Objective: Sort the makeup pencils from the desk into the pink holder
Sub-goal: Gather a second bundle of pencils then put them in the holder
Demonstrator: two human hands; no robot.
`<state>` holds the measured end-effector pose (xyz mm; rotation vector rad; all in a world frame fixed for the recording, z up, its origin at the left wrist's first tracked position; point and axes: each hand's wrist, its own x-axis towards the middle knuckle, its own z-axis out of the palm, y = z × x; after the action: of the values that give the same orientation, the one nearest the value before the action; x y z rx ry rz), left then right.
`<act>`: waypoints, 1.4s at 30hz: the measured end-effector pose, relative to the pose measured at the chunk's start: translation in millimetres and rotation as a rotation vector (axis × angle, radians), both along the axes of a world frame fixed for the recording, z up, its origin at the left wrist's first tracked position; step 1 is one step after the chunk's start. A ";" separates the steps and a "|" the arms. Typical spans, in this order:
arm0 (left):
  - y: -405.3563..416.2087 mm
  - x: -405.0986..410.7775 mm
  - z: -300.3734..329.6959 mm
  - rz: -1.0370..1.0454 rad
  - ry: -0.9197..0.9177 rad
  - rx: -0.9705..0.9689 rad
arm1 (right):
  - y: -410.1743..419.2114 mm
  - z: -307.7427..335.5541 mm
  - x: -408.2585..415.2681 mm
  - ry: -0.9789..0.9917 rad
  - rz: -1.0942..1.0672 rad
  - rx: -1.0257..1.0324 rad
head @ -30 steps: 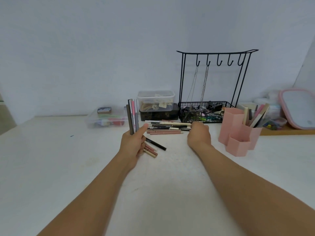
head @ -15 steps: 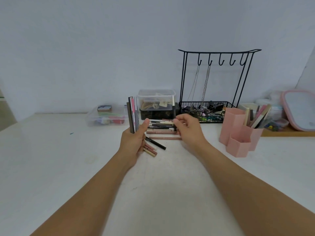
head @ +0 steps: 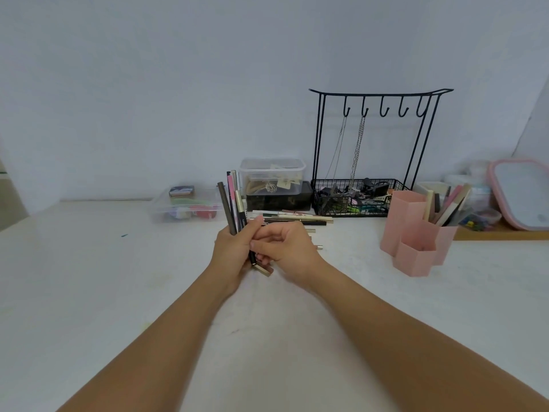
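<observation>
My left hand (head: 230, 252) grips a bundle of makeup pencils (head: 233, 200), brown, pink, black and cream, standing upright above the fist. My right hand (head: 283, 243) presses against the left one, its fingers curled onto the lower part of the same bundle. Just behind both hands a pile of loose pencils (head: 297, 219) lies flat on the white desk. The pink holder (head: 416, 230), made of hexagonal cups, stands to the right, and several pencils lean in its back cup.
A black wire jewellery stand (head: 377, 144) with hanging chains and a basket is behind the pile. Clear plastic boxes (head: 271, 175) sit at the back centre and back left. A pink-rimmed mirror (head: 523, 193) leans at the far right on a wooden tray.
My right hand has come from the pile on the desk leftwards to my left hand and closed on the bundle. The bundle now holds one more pencil.
</observation>
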<state>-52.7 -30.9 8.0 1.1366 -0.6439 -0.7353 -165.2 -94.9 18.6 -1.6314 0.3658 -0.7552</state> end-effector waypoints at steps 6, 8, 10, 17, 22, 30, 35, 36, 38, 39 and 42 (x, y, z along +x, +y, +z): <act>-3.3 7.6 1.7 0.141 -0.075 0.083 | -18.6 4.4 -8.7 -0.054 -0.164 0.018; -2.2 9.4 3.3 0.156 -0.090 0.097 | -34.0 4.3 -17.3 -0.004 -0.276 -0.063; 0.0 9.3 5.4 0.162 -0.084 0.101 | -48.3 1.5 -27.6 0.101 -0.379 -0.218; 3.3 8.7 8.3 0.148 -0.053 0.061 | -74.8 -3.1 -44.8 0.413 -0.510 -0.495; 6.0 6.0 8.2 0.084 -0.077 0.073 | -77.6 -2.7 -47.4 0.630 -0.415 -0.617; 2.7 6.2 4.5 0.014 -0.049 0.112 | -78.3 1.7 -47.5 0.527 -0.317 -0.591; 1.8 4.6 5.0 0.010 -0.006 0.060 | -64.0 11.7 -40.5 0.247 -0.227 0.061; 1.5 3.6 5.0 0.006 0.009 0.046 | -60.2 12.3 -36.8 0.184 -0.175 0.172; 1.5 2.1 4.8 -0.012 0.032 0.017 | -50.6 11.8 -27.7 0.083 -0.084 0.305; 1.7 1.5 4.7 -0.022 0.028 0.009 | -45.1 10.9 -23.2 0.053 -0.050 0.328; 3.4 -0.8 5.7 -0.039 0.043 -0.031 | -31.4 7.0 -11.8 0.007 -0.005 0.296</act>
<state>-53.5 -27.5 13.7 1.0802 -0.6407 -0.7784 -177.0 -126.3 25.5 -1.3554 0.4642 -0.6646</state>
